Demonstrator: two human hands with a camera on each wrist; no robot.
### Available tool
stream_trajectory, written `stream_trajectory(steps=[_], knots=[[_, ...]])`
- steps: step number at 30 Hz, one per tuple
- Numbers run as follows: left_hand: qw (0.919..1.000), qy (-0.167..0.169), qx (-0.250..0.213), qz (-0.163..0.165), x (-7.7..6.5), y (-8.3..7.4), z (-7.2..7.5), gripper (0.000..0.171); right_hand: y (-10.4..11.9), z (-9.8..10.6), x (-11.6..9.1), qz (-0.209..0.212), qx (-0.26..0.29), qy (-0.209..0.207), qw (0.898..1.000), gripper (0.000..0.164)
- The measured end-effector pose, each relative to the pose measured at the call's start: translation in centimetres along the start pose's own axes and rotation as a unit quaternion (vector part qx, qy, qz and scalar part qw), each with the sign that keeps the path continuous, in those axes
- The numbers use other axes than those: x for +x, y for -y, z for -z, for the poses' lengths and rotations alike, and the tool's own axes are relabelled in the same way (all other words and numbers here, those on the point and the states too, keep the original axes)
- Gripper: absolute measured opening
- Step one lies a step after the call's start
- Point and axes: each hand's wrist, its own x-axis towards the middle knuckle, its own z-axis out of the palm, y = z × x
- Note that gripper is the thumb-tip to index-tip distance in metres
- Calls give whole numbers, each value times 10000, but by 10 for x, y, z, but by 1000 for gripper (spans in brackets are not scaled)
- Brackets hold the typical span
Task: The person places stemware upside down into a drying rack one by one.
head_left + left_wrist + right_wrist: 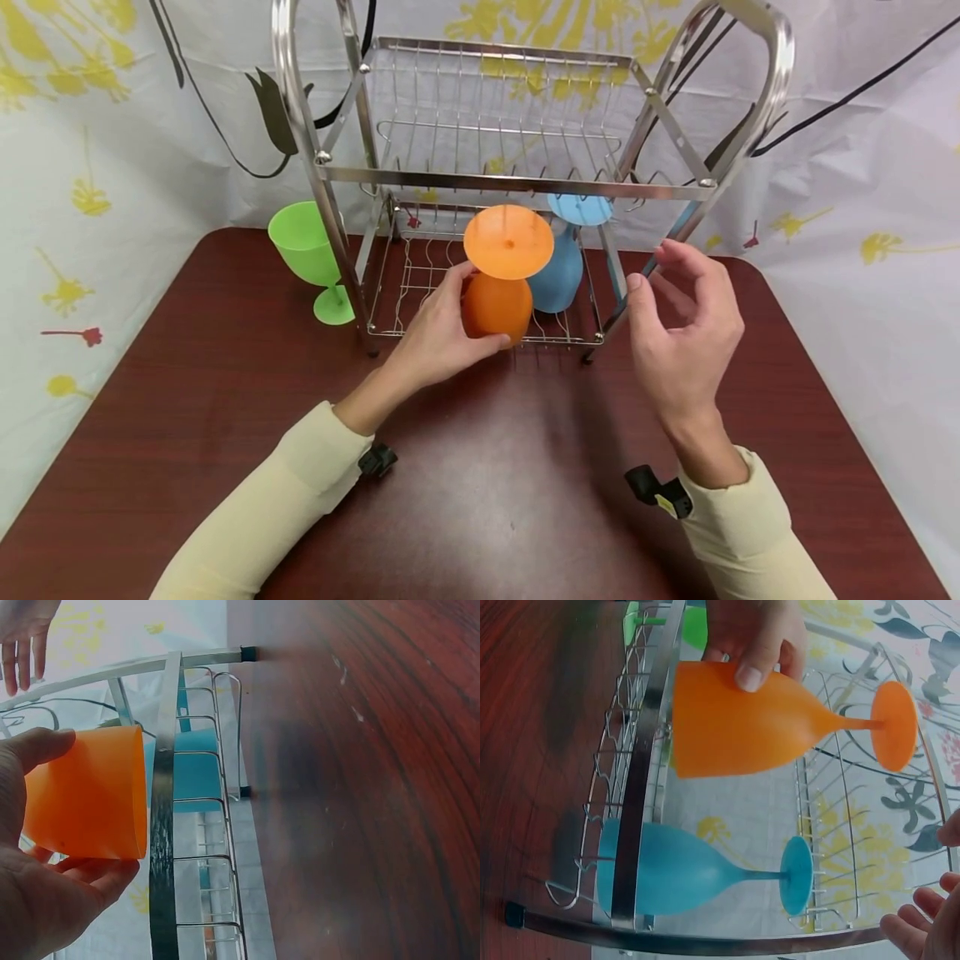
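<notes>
An orange goblet (498, 310) is held upside down by my left hand (442, 329), thumb and fingers curled round its bowl. Its round foot points up, and the right wrist view shows the whole orange goblet (750, 724) at the front of the rack. Behind it a blue goblet (558, 271) stands upside down on the lower tier of the metal dish rack (517, 182). My right hand (690, 325) is raised beside the rack's right leg, fingers loosely bent, with nothing in it. A green goblet (303, 246) stands upright left of the rack.
The rack has an upper wire tier (495, 125) and curved side frames (288, 83) rising on both sides. It stands at the back of a dark red wooden table (480, 500). A patterned white sheet (90, 167) hangs behind, with black cables (847, 96) across it.
</notes>
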Motion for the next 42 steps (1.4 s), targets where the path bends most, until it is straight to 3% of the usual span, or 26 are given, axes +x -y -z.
stream_trajectory(steps=[6, 15, 24, 42], knots=[[9998, -117, 26, 154, 3, 2, -2, 87, -2, 4, 4, -247, -99, -132, 9996, 33], [9990, -240, -132, 362, 8, 2, -8, 85, -12, 8, 9, -962, 26, -317, 9949, 37], [9983, -324, -152, 452, 11, 2, -10, 85, -24, 10, 13, -1669, 35, -143, 9859, 39], [9978, -246, 38, 618, 19, 7, -16, 85, -42, 3, 13, -1313, -425, 102, 9904, 27]])
